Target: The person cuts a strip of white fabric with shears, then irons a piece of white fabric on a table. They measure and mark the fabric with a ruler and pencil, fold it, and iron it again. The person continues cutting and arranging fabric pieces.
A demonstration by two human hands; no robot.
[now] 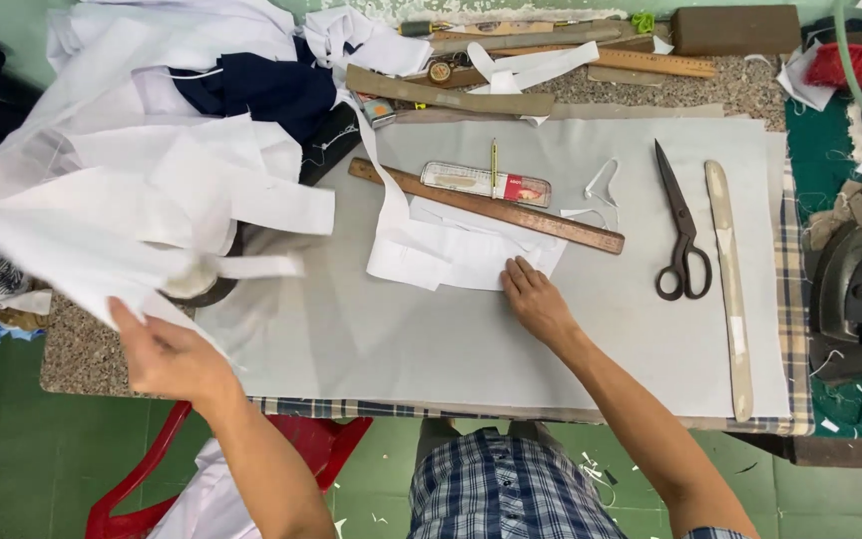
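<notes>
My left hand (167, 354) grips the lower edge of a large white fabric piece (82, 240) that hangs blurred over the table's left side. My right hand (536, 299) lies flat, fingers together, on the grey table cover (401, 339), its fingertips touching the edge of a small white cloth piece (461, 250). A long wooden ruler (491, 208) lies diagonally across that cloth, with a clear plastic ruler (486, 184) and a pencil (494, 160) just behind it.
Black scissors (680, 235) and a pale wooden stick (730, 289) lie at right. A dark iron (855, 299) sits at the far right. White and navy fabric (251, 90) is piled at back left, wooden rulers (591, 55) at the back. A red chair (301, 439) stands below.
</notes>
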